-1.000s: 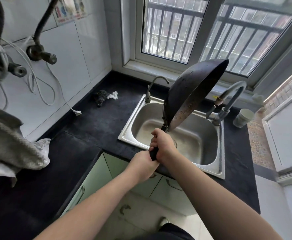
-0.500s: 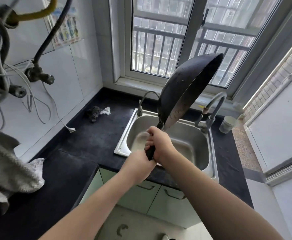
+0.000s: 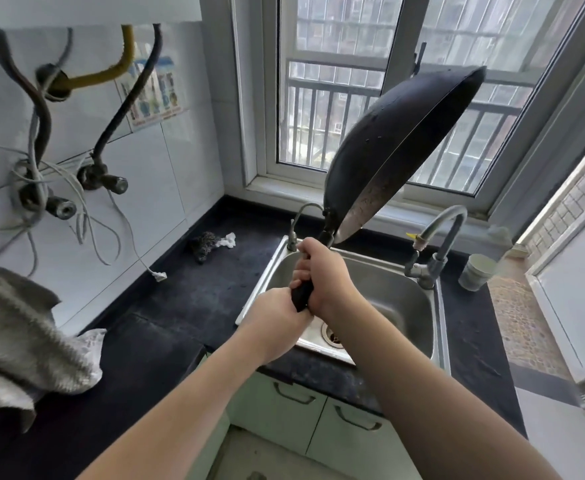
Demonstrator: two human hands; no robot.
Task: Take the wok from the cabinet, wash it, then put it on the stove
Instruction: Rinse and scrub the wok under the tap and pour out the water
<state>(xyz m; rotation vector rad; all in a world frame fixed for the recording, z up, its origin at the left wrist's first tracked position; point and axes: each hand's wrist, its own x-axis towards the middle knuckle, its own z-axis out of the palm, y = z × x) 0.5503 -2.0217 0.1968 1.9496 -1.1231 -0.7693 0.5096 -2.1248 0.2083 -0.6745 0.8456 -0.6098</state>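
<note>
A black wok is held up in the air above the steel sink, tilted steeply on edge so that its dark outer side faces left and its worn inside faces right. Its black handle points down toward me. My right hand grips the upper part of the handle. Just below it, my left hand grips the handle's lower end. No stove is in view.
Two taps stand at the sink's back: a thin one and a grey gooseneck. A scrubber with a white scrap lies on the dark counter. A cup stands at right, a grey towel at left. Pipes and cables hang on the tiled wall.
The wok has been lifted higher above the sink, still tilted, with both hands staying on its handle. The view has tipped upward, showing more of the window.
</note>
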